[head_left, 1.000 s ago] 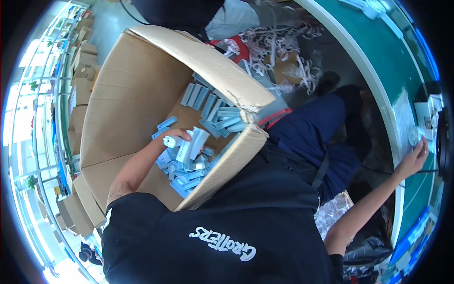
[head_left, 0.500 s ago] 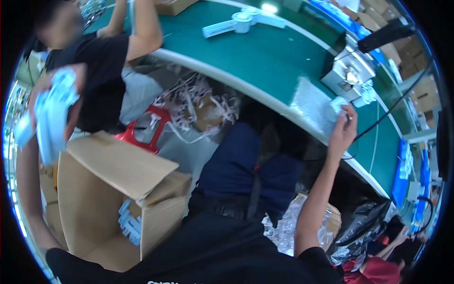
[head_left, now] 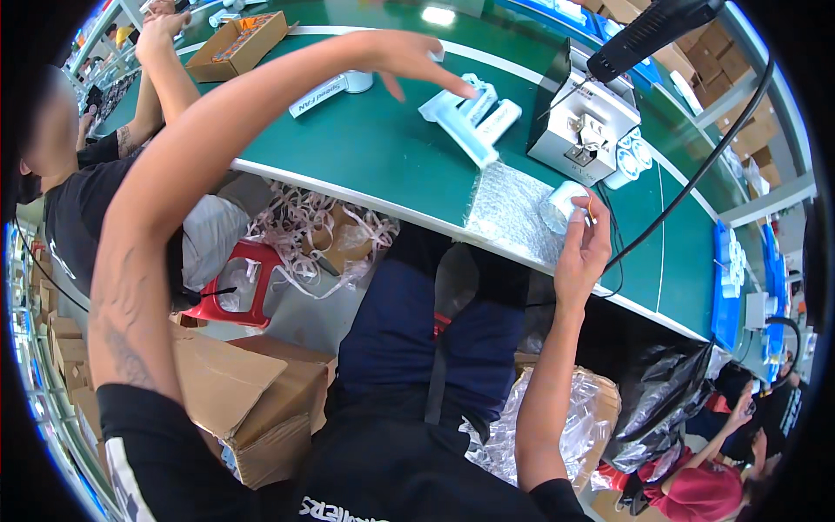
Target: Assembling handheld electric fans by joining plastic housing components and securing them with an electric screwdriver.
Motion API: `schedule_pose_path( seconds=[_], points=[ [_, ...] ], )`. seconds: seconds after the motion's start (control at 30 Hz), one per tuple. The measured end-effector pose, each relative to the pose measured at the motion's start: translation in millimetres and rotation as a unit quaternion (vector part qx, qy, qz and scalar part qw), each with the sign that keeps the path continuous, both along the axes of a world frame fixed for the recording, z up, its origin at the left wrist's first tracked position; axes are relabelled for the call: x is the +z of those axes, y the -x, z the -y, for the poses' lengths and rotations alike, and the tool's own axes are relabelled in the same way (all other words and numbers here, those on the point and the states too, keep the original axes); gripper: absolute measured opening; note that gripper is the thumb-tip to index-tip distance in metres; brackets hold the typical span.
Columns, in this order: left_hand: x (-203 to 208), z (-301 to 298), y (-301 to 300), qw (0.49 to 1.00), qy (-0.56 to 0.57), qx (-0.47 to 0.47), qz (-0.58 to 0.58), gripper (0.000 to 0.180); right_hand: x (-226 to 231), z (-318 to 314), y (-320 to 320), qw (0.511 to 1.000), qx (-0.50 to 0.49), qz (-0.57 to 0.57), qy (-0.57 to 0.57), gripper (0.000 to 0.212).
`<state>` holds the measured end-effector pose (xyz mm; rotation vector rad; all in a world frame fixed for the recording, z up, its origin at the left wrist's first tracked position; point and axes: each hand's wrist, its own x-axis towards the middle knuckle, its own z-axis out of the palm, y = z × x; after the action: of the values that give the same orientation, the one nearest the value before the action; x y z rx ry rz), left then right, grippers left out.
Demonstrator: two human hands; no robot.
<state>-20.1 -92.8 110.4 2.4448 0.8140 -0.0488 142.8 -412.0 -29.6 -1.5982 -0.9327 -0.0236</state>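
My left hand (head_left: pixel 416 59) is stretched across the table, its fingers apart and nothing gripped. Just beyond its fingertips lies a small pile of light-blue plastic handle-shaped housings (head_left: pixel 477 122). Another light-blue handheld fan body (head_left: pixel 335 91) rests under my left wrist, partly covered by it. Near the table's front edge my right hand (head_left: pixel 590 242) pinches a round light-blue fan housing (head_left: pixel 557 209), which is over a sheet of bubble wrap (head_left: pixel 504 209). A bit of orange wire shows by the fingers.
A metal box with sockets (head_left: pixel 574 130) stands at the right, a black-handled tool (head_left: pixel 652 39) hanging above it. A black cable runs past my right hand. Cardboard boxes (head_left: pixel 235 383) and a red stool (head_left: pixel 248 283) are below the table. A co-worker sits at the left.
My left hand has swung from the far left over the table. The light-blue housings it held now lie there. My right hand still holds the round housing; the view has turned.
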Motion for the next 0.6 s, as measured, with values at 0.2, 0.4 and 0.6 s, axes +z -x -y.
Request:
schedule_pose_path(
  seconds=[0.2, 0.4, 0.6],
  points=[
    [107, 73, 292, 0.977, 0.066, 0.134, -0.153, 0.049, 1, -1, 3, 1.0, 0.003, 0.005, -0.015, 0.024],
    [-83, 260, 574, 0.778, 0.586, 0.004, -0.226, 0.054, 1, 9, -16, 0.999, -0.011, -0.009, -0.034, 0.017],
    [-216, 324, 565, 0.804, 0.555, 0.07, -0.202, 0.075, -12, -13, -12, 0.999, 0.021, 0.006, -0.033, 0.012]
  ],
)
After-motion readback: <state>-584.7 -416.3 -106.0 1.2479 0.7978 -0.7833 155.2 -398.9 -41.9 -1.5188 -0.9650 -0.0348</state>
